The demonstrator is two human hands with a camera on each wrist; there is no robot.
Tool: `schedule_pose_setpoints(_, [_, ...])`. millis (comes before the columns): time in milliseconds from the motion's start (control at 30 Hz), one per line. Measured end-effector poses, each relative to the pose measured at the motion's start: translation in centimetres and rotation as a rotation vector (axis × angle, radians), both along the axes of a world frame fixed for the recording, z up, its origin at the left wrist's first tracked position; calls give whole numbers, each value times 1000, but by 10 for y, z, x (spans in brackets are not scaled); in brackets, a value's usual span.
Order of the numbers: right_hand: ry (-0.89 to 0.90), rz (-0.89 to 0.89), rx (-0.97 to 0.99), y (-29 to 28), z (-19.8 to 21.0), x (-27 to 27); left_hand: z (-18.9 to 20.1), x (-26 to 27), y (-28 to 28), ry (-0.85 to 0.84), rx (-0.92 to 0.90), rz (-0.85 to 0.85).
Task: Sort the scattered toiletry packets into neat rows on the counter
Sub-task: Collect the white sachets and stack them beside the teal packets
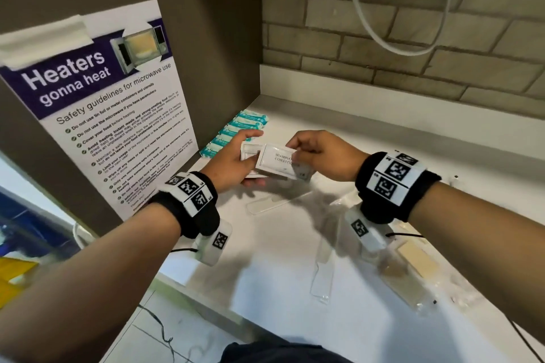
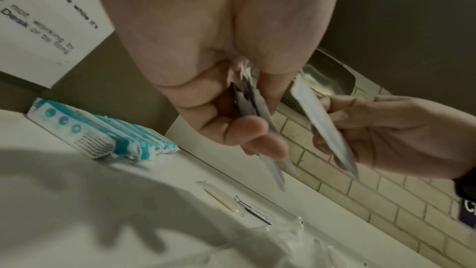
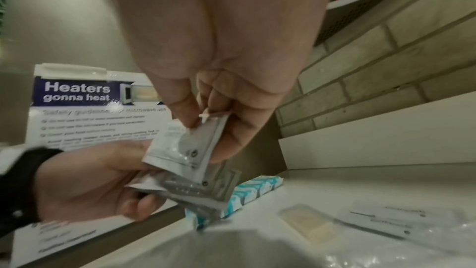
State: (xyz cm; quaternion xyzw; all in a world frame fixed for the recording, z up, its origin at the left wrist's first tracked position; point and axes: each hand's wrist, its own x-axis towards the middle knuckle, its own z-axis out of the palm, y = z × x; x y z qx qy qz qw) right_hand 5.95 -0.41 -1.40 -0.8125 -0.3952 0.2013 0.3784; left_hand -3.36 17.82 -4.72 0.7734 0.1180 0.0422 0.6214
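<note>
We pinch one white shampoo packet (image 1: 275, 160) by its edge in the right hand (image 1: 320, 153), presumably to add it to or draw it from the stack of like packets (image 1: 250, 156) that the left hand (image 1: 233, 159) clamps between thumb and fingers above the worktop (image 1: 383, 132). We judge the stack to be three or four; the edges blur. At the worktop's left edge, six teal packets (image 1: 236, 131) lie overlapped in a finished row. Several clear packets (image 1: 323, 271) lie scattered nearer us, count uncertain.
</note>
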Motion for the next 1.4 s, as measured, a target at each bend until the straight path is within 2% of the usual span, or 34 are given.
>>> schedule_pose_setpoints(100, [-146, -79, -9, 2, 4, 8, 4, 5, -9, 21, -9, 6])
schedule_pose_setpoints(300, [-222, -140, -26, 10, -2, 14, 8, 18, -5, 32, -171, -29])
schedule_pose_setpoints(400, [-208, -155, -4, 18, -5, 18, 9, 23, -3, 45, -90, -67])
schedule_pose_setpoints(533, [-306, -246, -32, 20, -16, 24, 5, 30, 14, 20, 38, -1])
schedule_pose_setpoints(633, [-303, -158, -273, 17, -31, 28, 11, 33, 31, -34, 64, 81])
schedule_pose_setpoints(733, [-419, 132, -638, 24, -47, 23, 14, 38, 43, -39, 116, 87])
schedule_pose_setpoints(800, [-469, 248, -771, 29, -57, 21, 12, 43, 45, -23, 127, 61])
schedule_pose_setpoints(967, [-486, 251, -754, 13, -61, 23, -3, 58, 29, 10, 127, -34])
schedule_pose_setpoints(1067, [-431, 291, -833, -11, -57, 23, -11, 70, 19, 17, 96, -80])
schedule_pose_setpoints(1167, [-326, 264, -822, -27, -51, 28, -9, 78, 14, 18, 67, -95])
schedule_pose_setpoints(1267, [-290, 158, -721, -18, -43, 40, -4, 84, 17, 1, 63, -76])
schedule_pose_setpoints(1400, [-411, 53, -675, 17, -44, 62, 1, 86, 26, -29, 57, -57])
